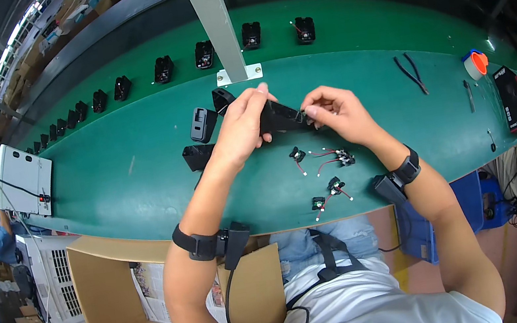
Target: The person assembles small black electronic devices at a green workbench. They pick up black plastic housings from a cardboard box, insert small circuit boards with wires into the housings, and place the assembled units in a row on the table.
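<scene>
Between the left hand (241, 124) and right hand (334, 110), both pinching one black case (282, 118), a slip might drop it onto the wired bits (328, 161) below.

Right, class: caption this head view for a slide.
Both hands, left hand and right hand, hold a black plastic housing over a green conveyor belt.

Black plastic housing (282, 118) held level above green table.
</scene>
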Demonstrator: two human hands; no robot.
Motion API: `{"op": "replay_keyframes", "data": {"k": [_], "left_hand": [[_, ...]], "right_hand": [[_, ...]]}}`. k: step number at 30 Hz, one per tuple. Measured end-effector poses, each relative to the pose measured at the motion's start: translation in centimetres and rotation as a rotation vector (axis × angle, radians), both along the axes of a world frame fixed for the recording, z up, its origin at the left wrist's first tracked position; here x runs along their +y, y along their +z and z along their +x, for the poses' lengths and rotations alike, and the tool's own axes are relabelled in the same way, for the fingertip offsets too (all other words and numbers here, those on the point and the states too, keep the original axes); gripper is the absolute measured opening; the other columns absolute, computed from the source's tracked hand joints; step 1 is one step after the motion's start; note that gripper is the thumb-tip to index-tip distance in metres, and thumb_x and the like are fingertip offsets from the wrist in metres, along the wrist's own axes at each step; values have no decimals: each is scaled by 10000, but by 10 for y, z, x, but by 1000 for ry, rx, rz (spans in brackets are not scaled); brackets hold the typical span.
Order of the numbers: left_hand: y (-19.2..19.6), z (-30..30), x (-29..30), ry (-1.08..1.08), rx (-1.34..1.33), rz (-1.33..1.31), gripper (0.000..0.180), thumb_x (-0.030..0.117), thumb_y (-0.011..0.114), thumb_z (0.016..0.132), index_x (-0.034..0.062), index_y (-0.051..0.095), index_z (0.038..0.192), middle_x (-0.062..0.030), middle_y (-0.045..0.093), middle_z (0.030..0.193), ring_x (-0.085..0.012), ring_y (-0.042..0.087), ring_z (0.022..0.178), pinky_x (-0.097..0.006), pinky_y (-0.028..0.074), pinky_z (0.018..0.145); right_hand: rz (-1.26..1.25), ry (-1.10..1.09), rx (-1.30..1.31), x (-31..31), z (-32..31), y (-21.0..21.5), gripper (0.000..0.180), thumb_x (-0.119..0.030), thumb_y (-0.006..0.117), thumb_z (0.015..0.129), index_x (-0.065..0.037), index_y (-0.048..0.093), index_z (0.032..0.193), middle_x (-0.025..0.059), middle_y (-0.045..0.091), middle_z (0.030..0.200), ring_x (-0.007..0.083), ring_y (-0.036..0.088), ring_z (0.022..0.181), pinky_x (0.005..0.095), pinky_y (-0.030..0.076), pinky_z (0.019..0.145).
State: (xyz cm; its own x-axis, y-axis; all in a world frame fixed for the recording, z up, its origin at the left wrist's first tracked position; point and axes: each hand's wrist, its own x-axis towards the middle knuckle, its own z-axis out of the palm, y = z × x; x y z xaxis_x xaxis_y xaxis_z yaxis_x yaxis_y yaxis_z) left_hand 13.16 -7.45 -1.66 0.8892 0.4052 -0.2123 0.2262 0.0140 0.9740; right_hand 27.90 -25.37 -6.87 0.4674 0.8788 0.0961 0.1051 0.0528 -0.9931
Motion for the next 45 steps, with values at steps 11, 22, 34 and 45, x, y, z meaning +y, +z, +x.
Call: {"op": "replay_keyframes", "data": {"k": [11, 22, 34, 45], "left_hand": [[-4, -7, -4, -233, -269, 427, 591, 475, 375, 1053, -1, 651, 839, -17, 580, 674, -96, 526, 660, -270, 439, 628], [-7, -2, -17, -206, -373, 83, 586, 415, 386, 1059, -32, 636, 774, -34, 537, 629, -118, 475, 636, -301, 408, 625], [-9, 1, -23, -74, -241, 139, 629, 440, 378, 1051, -34, 667, 754, -35, 531, 559, -124, 504, 534, -329, 412, 526], [11, 0, -32, 52, 65, 111, 740, 602, 303, 1017, -73, 604, 1015, -96, 584, 586, -169, 583, 451, -291, 445, 431]], "right_hand": [[67, -69, -272, -19, -45, 41, 107, -53, 679, 921, 40, 699, 969, 81, 722, 812, 97, 675, 681, 233, 563, 618], [386, -185, -732, -11, -59, 40, 123, -34, 792, 761, -34, 733, 870, 69, 668, 776, 194, 591, 652, 305, 475, 591], [315, -77, -578, -12, -53, 38, 190, -87, 798, 754, -51, 764, 937, 122, 644, 1070, 207, 604, 901, 304, 503, 682], [184, 94, -358, -12, -45, 37, 237, -121, 826, 754, -14, 774, 959, 230, 574, 1362, 356, 581, 1242, 425, 502, 986]]}}
